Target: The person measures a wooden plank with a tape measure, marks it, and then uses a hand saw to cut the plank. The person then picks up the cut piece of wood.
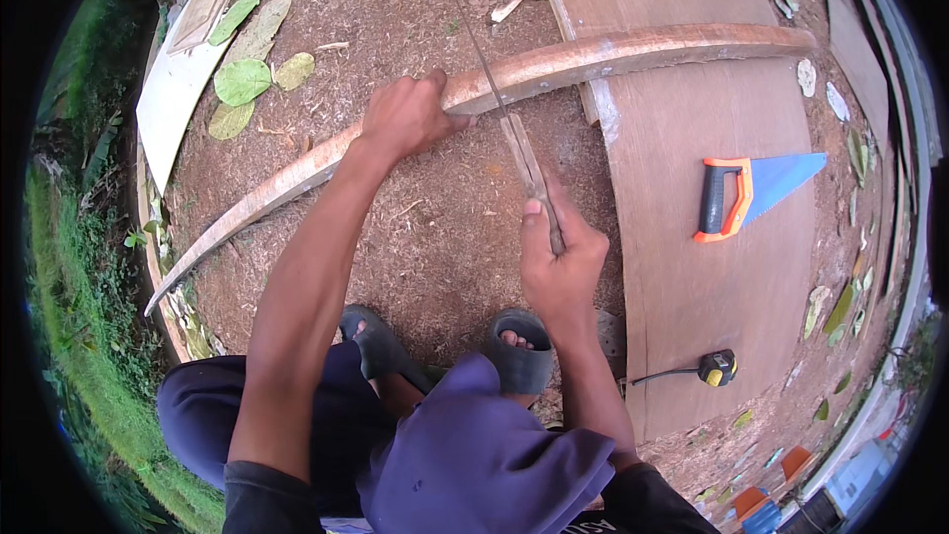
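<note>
A long wooden beam (pixel 633 49) runs across the view and looks curved in it; its right part lies over a plywood sheet (pixel 682 307). My left hand (pixel 407 117) is closed around the beam, left of the cut line. In my right hand (pixel 565 267) is the worn wooden handle of a handsaw (pixel 524 153). Its thin blade crosses the beam just right of my left hand and points away from me. The blade appears edge-on, so its teeth cannot be made out.
On the plywood lie a second handsaw (pixel 776 183) with blue blade and orange-black handle, and a tape measure (pixel 718 368). Big leaves (pixel 242 82) and a white board (pixel 178 104) are at left. My sandalled feet (pixel 519 351) stand on sawdust-strewn ground. Grass (pixel 89 336) edges the far left.
</note>
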Demonstrator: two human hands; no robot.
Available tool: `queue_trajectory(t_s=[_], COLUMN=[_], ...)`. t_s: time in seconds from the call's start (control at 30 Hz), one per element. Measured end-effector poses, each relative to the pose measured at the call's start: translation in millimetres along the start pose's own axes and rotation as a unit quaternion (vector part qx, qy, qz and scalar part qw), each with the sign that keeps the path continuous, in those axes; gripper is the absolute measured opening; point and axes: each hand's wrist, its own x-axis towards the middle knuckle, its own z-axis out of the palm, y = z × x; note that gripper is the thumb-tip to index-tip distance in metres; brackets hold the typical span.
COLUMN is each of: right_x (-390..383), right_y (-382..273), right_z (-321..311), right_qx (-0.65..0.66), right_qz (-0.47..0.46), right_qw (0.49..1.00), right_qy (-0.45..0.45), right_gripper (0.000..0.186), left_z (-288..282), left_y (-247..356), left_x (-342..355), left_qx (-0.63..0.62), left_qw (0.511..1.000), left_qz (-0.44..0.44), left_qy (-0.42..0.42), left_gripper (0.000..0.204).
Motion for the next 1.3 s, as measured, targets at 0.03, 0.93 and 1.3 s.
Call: queue_trajectory(t_s=[0.03, 0.93, 1.3], right_x=[2, -1, -1], right_y=[0, -10, -5], right_z=[-1, 2, 0], right_qx=[0.011, 0.009, -0.006], right_qz=[-0.001, 0.037, 0.053], right_qw=[1.000, 0.999, 0.998], right_qy=[-0.002, -0.033, -0.043], right_gripper=[0.042, 0.042, 0.042], left_z=[-1, 0, -6], left_y=[0, 1, 1], left_x=[-1, -8, -9], left_qx=[0.000, -0.010, 0.009], left_qw=[1.000, 1.000, 1.000], left_qz=[-0.004, 0.005, 0.015], left_qy=[0.015, -0.006, 0.019], left_gripper=[0.069, 0.066, 0.067])
